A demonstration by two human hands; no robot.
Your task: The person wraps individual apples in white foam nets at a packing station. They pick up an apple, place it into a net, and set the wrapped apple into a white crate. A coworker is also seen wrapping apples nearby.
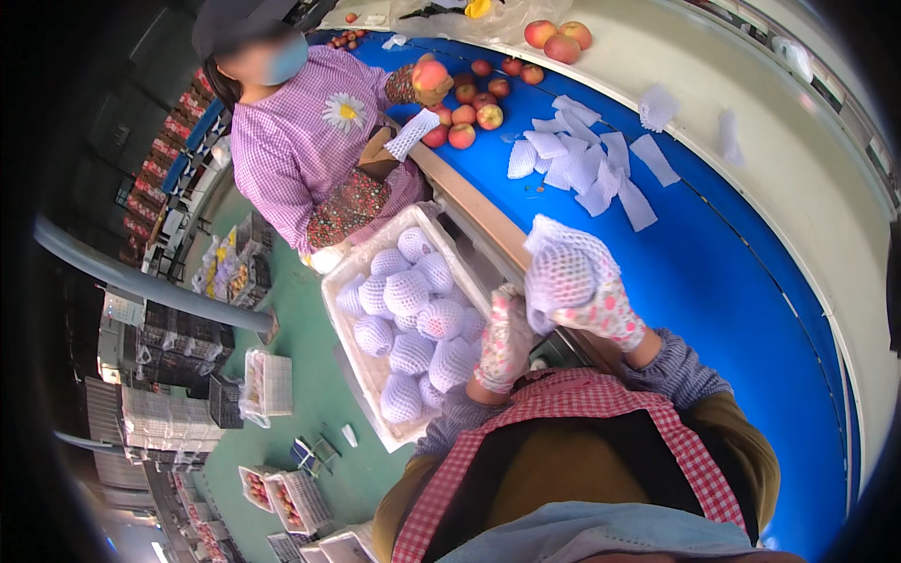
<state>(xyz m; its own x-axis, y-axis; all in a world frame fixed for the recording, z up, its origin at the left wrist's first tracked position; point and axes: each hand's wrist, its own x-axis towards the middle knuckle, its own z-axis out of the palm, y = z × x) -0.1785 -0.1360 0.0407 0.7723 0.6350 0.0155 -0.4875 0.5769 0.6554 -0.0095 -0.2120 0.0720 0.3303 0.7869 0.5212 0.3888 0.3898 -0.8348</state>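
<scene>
My right hand [609,313], in a floral glove, grips an apple in a white foam net sleeve [563,278] above the edge of the blue conveyor belt [704,295]. The red skin shows through the mesh, and loose foam stands up behind it. Just left of it is my gloved left hand [505,341], fingers pointing up; whether it touches the foam is hard to tell. Beside that hand, a white crate [359,415] holds several apples in foam nets [407,294]. Flat, unused foam net sleeves [577,162] lie in a loose pile on the belt.
Across the crate, a co-worker [303,141] holds an apple [429,74] and a foam sleeve [412,134]. Bare apples [462,116] sit on the belt, and three more [562,46] on the pale ledge. A metal post [155,278] and crates of apples [292,503] stand on the green floor.
</scene>
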